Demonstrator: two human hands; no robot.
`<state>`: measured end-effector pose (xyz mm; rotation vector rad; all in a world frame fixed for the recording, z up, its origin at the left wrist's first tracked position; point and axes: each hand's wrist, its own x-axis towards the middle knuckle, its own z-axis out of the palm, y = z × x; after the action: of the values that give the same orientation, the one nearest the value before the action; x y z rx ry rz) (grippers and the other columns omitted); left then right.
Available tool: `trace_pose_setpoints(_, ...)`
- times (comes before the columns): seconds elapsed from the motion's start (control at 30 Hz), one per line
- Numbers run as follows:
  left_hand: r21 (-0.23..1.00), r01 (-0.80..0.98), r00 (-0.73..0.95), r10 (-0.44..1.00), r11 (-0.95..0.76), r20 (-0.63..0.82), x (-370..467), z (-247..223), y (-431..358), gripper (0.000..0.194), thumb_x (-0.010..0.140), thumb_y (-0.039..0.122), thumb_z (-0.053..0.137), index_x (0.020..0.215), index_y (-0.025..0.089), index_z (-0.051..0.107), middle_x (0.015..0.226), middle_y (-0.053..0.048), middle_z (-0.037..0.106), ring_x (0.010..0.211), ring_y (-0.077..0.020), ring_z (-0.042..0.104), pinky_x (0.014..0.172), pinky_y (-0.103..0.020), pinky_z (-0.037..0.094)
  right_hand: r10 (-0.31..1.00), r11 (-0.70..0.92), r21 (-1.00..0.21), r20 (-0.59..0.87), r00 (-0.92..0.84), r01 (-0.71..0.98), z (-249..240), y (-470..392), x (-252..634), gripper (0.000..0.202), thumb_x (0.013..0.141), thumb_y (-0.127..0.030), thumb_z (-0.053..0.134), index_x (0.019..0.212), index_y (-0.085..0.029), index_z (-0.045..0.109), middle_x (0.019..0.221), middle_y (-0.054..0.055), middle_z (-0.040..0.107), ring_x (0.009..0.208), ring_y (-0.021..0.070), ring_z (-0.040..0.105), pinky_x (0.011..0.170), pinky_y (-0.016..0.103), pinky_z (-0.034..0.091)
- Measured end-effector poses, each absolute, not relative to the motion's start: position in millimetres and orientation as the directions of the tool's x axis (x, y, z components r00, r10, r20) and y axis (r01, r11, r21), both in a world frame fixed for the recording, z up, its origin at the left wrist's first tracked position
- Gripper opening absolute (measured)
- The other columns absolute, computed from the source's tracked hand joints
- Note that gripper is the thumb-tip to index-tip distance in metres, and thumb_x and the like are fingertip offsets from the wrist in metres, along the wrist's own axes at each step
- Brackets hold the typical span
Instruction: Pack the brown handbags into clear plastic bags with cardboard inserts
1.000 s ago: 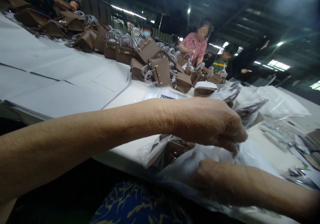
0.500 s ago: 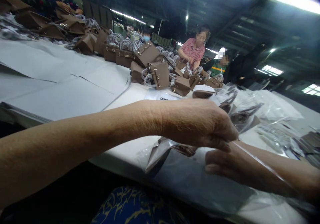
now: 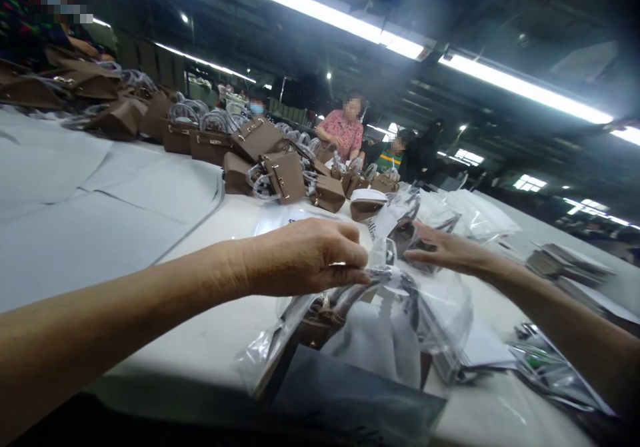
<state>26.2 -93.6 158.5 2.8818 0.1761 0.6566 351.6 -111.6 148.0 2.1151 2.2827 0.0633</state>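
In the head view, a brown handbag (image 3: 313,330) sits in front of me, partly inside a clear plastic bag (image 3: 450,310). My left hand (image 3: 320,255) is closed, thumb and fingers pinching at the plastic-wrapped handles (image 3: 385,275) at its top. White tissue-like wrapping (image 3: 373,340) shows in the middle, and a dark grey sheet or pouch (image 3: 355,390) with faint lettering covers the lower front. My right hand (image 3: 445,247) reaches beyond it, fingers stretched and apart, close to another plastic-covered brown handbag (image 3: 404,234). Whether its fingertips touch that one I cannot tell.
Large white sheets (image 3: 100,200) lie on the table at left. Brown handbags (image 3: 285,174) are heaped along the far side. At right are stacked flat pieces (image 3: 565,260) and shiny plastic packets (image 3: 555,367). Co-workers, one in a pink shirt (image 3: 343,130), are behind the heap.
My hands have moved apart from their crossed position over the handbag. The right one now reaches farther forward, and the view has shifted, showing more of the bagged handbag.
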Motion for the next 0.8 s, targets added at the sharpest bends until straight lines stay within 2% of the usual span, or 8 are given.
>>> trace_pose_setpoints(0.07,0.225,0.117,0.884,0.204,-0.967,0.420,29,158,-94,0.025,0.087,0.029,0.046,0.073,0.015,0.061,0.107,-0.006,0.055,0.081,-0.0114,0.056,0.075,-0.020,0.040,0.989,0.135,0.071,-0.067,-0.130,0.988,141,-91,339,0.077,0.074,-0.048,0.056,0.133,-0.004,0.033,0.133,0.020,0.038,0.119,0.0275,0.041,0.098,0.034,0.032)
trace_pose_setpoints(0.2,0.268,0.272,0.867,0.356,-0.924,0.348,30,155,-85,0.026,0.087,0.032,0.044,0.076,0.018,0.063,0.135,-0.008,0.038,0.099,-0.0193,0.056,0.084,-0.028,0.040,0.977,0.194,0.086,-0.111,-0.184,0.977,141,-74,311,0.018,0.072,-0.017,0.052,0.083,-0.011,0.066,0.083,0.013,0.065,0.083,0.0233,0.060,0.076,0.030,0.041)
trace_pose_setpoints(0.37,0.328,0.449,0.844,0.515,-0.831,0.149,32,133,-55,0.027,0.085,0.032,0.043,0.067,0.016,0.056,0.106,-0.010,0.059,0.090,-0.0202,0.057,0.069,-0.024,0.040,0.963,0.244,-0.037,-0.110,-0.246,0.969,151,-95,307,0.014,0.074,-0.014,0.046,0.071,-0.014,0.059,0.065,0.003,0.060,0.061,0.0120,0.055,0.060,0.021,0.039)
trace_pose_setpoints(0.47,0.378,0.448,0.838,0.528,-0.810,0.137,37,118,-41,0.030,0.085,0.032,0.042,0.060,0.016,0.049,0.061,0.000,0.052,0.060,-0.0124,0.048,0.055,-0.019,0.033,0.955,0.234,-0.281,-0.115,-0.274,0.931,155,-111,314,0.019,0.081,-0.022,0.041,0.082,-0.013,0.058,0.069,0.002,0.060,0.061,0.0102,0.054,0.060,0.020,0.041)
trace_pose_setpoints(0.57,0.376,0.424,0.813,0.529,-0.824,0.241,44,112,-39,0.030,0.086,0.031,0.039,0.061,0.017,0.045,0.055,0.004,0.041,0.053,-0.0101,0.038,0.051,-0.020,0.028,0.960,0.177,-0.532,-0.091,-0.264,0.828,161,-129,319,0.035,0.087,-0.033,0.035,0.102,-0.010,0.057,0.081,0.007,0.062,0.073,0.0138,0.057,0.070,0.026,0.045)
trace_pose_setpoints(0.63,0.385,0.383,0.810,0.505,-0.840,0.297,49,112,-44,0.029,0.087,0.030,0.037,0.062,0.017,0.043,0.056,0.003,0.041,0.053,-0.0097,0.037,0.052,-0.020,0.028,0.967,0.170,-0.563,-0.060,-0.246,0.808,167,-142,319,0.047,0.089,-0.041,0.031,0.122,-0.012,0.049,0.108,0.011,0.059,0.098,0.0179,0.055,0.087,0.032,0.042)
trace_pose_setpoints(0.7,0.396,0.323,0.816,0.465,-0.860,0.344,56,114,-51,0.029,0.088,0.029,0.036,0.062,0.017,0.041,0.057,0.004,0.040,0.053,-0.0093,0.036,0.053,-0.020,0.028,0.964,0.222,-0.523,-0.009,-0.266,0.823,170,-150,315,0.064,0.084,-0.051,0.042,0.137,-0.018,0.029,0.137,0.009,0.036,0.122,0.0215,0.037,0.102,0.037,0.029)
trace_pose_setpoints(0.8,0.385,0.191,0.837,0.354,-0.903,0.416,68,120,-62,0.028,0.089,0.027,0.034,0.064,0.017,0.041,0.059,0.003,0.041,0.054,-0.0090,0.036,0.053,-0.021,0.029,0.927,0.336,-0.486,0.020,-0.375,0.807,167,-149,307,0.105,0.063,-0.052,0.068,0.142,-0.021,0.007,0.146,0.008,0.015,0.131,0.0249,0.022,0.107,0.038,0.020)
